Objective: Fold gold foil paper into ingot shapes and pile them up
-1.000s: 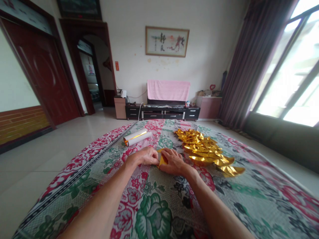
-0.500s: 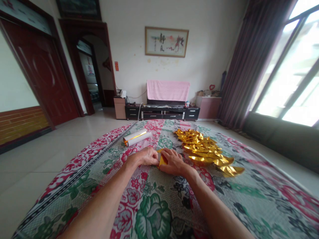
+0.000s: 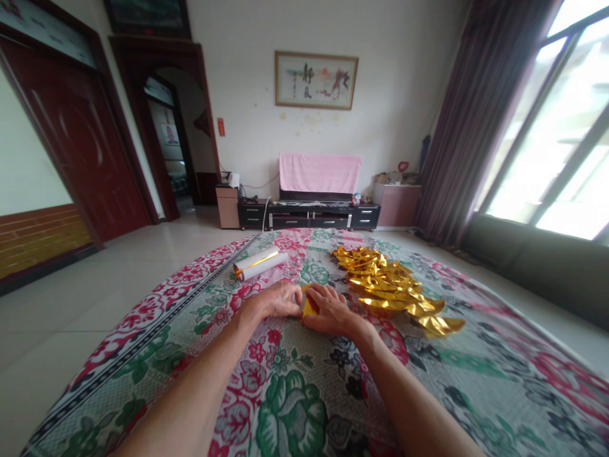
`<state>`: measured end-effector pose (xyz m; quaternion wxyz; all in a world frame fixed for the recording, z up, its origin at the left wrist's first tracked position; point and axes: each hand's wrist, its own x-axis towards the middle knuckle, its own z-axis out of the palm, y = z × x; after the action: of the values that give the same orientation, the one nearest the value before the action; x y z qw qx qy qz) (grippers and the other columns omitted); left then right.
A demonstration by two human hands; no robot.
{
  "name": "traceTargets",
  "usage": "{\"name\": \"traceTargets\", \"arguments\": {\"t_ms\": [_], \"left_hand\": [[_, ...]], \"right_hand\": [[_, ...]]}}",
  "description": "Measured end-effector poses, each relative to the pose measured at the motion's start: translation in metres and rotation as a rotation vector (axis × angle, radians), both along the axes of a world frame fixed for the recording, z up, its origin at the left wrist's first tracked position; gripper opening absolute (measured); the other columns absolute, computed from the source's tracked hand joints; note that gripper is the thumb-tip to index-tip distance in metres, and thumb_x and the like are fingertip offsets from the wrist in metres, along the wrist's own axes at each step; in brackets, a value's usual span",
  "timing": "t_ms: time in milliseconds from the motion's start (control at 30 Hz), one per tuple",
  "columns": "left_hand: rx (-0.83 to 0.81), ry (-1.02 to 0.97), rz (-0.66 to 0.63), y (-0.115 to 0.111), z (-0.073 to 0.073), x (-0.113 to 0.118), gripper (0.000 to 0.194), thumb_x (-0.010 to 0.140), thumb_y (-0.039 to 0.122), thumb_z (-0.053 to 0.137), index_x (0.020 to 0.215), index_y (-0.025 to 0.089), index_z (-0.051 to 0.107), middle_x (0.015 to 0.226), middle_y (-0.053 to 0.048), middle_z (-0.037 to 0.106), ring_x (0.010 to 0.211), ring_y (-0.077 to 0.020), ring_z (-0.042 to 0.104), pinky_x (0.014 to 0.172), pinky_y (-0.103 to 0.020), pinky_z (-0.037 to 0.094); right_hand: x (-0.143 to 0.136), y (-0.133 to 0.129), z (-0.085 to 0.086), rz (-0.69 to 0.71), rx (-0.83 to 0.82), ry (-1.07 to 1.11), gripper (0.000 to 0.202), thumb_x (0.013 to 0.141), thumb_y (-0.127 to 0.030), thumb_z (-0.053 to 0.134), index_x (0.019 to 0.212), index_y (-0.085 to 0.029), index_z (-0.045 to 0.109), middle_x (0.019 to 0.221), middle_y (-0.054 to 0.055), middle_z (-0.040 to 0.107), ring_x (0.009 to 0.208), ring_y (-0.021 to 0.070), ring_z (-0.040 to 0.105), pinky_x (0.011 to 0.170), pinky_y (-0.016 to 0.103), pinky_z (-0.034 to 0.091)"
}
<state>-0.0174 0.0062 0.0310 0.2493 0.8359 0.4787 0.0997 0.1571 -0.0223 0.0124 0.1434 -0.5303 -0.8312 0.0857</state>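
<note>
A small piece of gold foil paper (image 3: 310, 306), partly folded, lies on the flowered tablecloth between my two hands. My left hand (image 3: 281, 298) is closed, its thumb and fingers pinching the paper's left edge. From the other side my right hand (image 3: 328, 308) lies over the paper, its curved fingers holding it down. Both hands hide much of the sheet. Just right of my right hand is a long pile of folded gold foil pieces (image 3: 387, 282), pointed and boat-like. Beyond my left hand rests a loose roll of gold foil paper (image 3: 261, 264), pale side outward.
The flowered tablecloth (image 3: 290, 412) covers a round table. Past its far edge, a low black TV cabinet (image 3: 309, 216) stands by the wall with a pink cloth (image 3: 320, 171) over the screen. A purple curtain (image 3: 495, 120) hangs at the right window.
Both hands stay on the gold foil paper in nearly the same pose. The whole view has shifted very slightly.
</note>
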Motion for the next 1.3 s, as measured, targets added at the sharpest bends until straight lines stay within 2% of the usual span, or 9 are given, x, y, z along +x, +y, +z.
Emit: {"name": "traceTargets", "arguments": {"t_ms": [300,567,800,1300], "left_hand": [[0.111,0.074,-0.006,-0.0039,0.0068,0.0049,0.018,0.058,0.028,0.057,0.072,0.018,0.062,0.059,0.004,0.052,0.053,-0.0087,0.043,0.046,-0.019,0.026],[0.075,0.038,-0.048,-0.0016,0.0053,0.0019,0.023,0.059,0.029,0.057,0.076,0.018,0.069,0.062,0.001,0.06,0.058,-0.0109,0.049,0.05,-0.019,0.031],[0.032,-0.012,-0.086,0.0032,-0.0019,-0.0034,0.025,0.062,0.034,0.058,0.079,0.019,0.068,0.06,0.003,0.055,0.057,-0.0097,0.047,0.051,-0.018,0.031],[0.048,0.002,-0.112,0.0007,0.0,-0.0037,0.023,0.063,0.029,0.053,0.079,0.018,0.066,0.06,0.002,0.054,0.055,-0.0094,0.046,0.049,-0.018,0.03]], "right_hand": [[-0.0011,-0.0008,0.0018,-0.011,-0.023,-0.039,0.052,0.069,-0.048,0.05,0.119,-0.031,0.046,0.131,0.001,0.04,0.116,0.0252,0.033,0.095,0.042,0.025],[-0.0016,-0.001,0.002,-0.018,-0.021,-0.022,0.051,0.07,-0.047,0.049,0.118,-0.031,0.047,0.131,0.0,0.04,0.117,0.0251,0.032,0.094,0.04,0.025],[-0.0009,0.0003,0.0021,-0.002,-0.034,-0.021,0.053,0.068,-0.047,0.051,0.118,-0.029,0.047,0.131,0.001,0.04,0.117,0.0255,0.032,0.095,0.043,0.025],[0.0017,-0.0015,0.0054,0.021,-0.05,-0.01,0.054,0.072,-0.057,0.043,0.121,-0.032,0.044,0.132,0.0,0.038,0.118,0.026,0.031,0.096,0.044,0.023]]}}
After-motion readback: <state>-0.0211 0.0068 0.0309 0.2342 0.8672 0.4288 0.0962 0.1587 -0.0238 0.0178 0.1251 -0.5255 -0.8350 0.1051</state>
